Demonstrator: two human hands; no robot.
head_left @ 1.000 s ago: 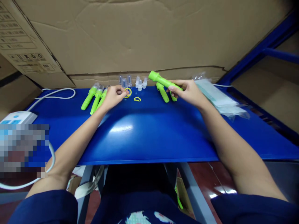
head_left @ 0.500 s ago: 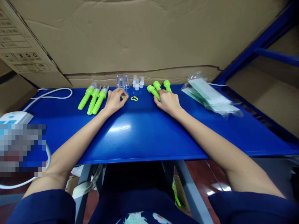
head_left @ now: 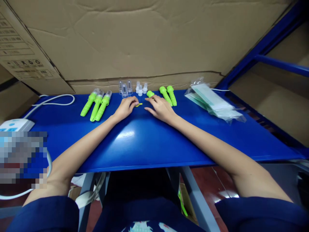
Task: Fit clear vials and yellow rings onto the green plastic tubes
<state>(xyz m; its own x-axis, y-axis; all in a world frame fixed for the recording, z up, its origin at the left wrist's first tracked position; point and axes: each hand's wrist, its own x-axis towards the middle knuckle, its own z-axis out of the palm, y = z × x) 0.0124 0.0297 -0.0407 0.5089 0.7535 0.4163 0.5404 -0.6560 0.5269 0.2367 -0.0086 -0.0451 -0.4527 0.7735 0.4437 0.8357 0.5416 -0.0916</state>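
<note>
My left hand (head_left: 126, 108) is by the middle of the blue table, thumb and fingertips pinched together at a thin yellow-green loop (head_left: 139, 104). Facing it, my right hand (head_left: 161, 109) has its thumb and forefinger spread apart. The flared head of a lime-green tube (head_left: 150, 93) pokes out beyond its fingers; the tube's body is hidden under the hand, which appears to keep hold of it. Two more lime-green tubes (head_left: 168, 95) lie just right of that hand. Clear domed caps (head_left: 124, 90) and small whitish nozzle-like pieces (head_left: 140, 90) stand upright behind the hands.
Several lime-green tubes with clear caps (head_left: 98, 105) lie left of my left hand. A clear bag of flat green-and-white packets (head_left: 213, 100) rests at the right. A white power strip (head_left: 16, 124) and its cable (head_left: 55, 95) occupy the left end. Cardboard (head_left: 145, 42) walls the back.
My right hand has moved left, and the green tube under it has shifted left too. Its thumb and forefinger have spread. My left hand has moved right to the loop.
</note>
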